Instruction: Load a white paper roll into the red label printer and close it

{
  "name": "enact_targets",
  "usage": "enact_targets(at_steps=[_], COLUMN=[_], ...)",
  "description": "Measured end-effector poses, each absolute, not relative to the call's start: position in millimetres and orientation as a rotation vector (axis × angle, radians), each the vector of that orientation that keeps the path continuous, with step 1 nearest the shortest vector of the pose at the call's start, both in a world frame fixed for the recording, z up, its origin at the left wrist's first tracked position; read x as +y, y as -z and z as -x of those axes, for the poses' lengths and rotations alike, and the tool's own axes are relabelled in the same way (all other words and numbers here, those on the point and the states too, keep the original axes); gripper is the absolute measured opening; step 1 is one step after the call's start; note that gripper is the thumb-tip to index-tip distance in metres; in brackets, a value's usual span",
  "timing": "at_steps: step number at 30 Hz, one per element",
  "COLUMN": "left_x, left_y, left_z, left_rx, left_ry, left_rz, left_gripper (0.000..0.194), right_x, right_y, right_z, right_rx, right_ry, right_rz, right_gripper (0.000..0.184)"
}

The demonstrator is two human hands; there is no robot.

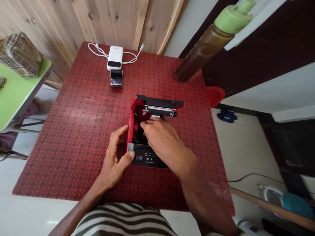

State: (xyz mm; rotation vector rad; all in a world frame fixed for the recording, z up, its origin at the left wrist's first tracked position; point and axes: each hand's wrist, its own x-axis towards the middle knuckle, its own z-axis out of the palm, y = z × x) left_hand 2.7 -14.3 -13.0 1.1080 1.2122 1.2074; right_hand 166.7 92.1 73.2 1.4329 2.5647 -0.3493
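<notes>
A small red and black printer (137, 111) with its lid raised sits in the middle of the red patterned table (81, 124). My left hand (115, 157) braces its left front corner, thumb on the grey corner piece, fingers apart along the side. My right hand (162, 137) reaches down into the open paper bay, fingers curled inward; whatever they touch is hidden. The black control panel (145, 159) shows below my right wrist.
A white power bank (115, 57) with a white cable (97, 50) lies at the table's far edge, a small black comb-like part (116, 78) just in front. A brown bottle with green cap (209, 42) leans at right. A green table (17, 91) stands left.
</notes>
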Motion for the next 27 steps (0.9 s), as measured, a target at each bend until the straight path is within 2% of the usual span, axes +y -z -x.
enact_targets(at_steps=[7, 9, 14, 19, 21, 23, 27], left_x=[-15, -15, -15, -14, -14, -13, -12], left_y=[15, 16, 16, 16, 16, 16, 16], left_z=[-2, -2, -2, -2, -2, -2, -2], left_rx=[1.213, 1.213, 1.214, 1.220, 1.217, 1.211, 1.207], left_ry=[-1.215, -1.215, -1.218, -1.220, -1.224, -1.230, -1.231], left_rz=[-1.114, -1.116, -1.117, -1.131, -1.131, -1.132, -1.132], left_gripper=[0.069, 0.069, 0.069, 0.069, 0.069, 0.069, 0.069], right_x=[85, 78, 69, 68, 70, 73, 76], right_y=[-64, -67, -80, -72, -70, -71, -77], right_z=[-179, -189, -214, -222, -220, -218, -215], right_rx=[2.751, 2.885, 3.027, 3.081, 3.078, 3.065, 3.117], right_ry=[0.433, 0.538, 0.826, 0.679, 0.602, 0.556, 0.512], right_rz=[-1.481, -1.494, -1.305, -1.388, -1.373, -1.318, -1.205], right_gripper=[0.036, 0.038, 0.030, 0.060, 0.063, 0.057, 0.029])
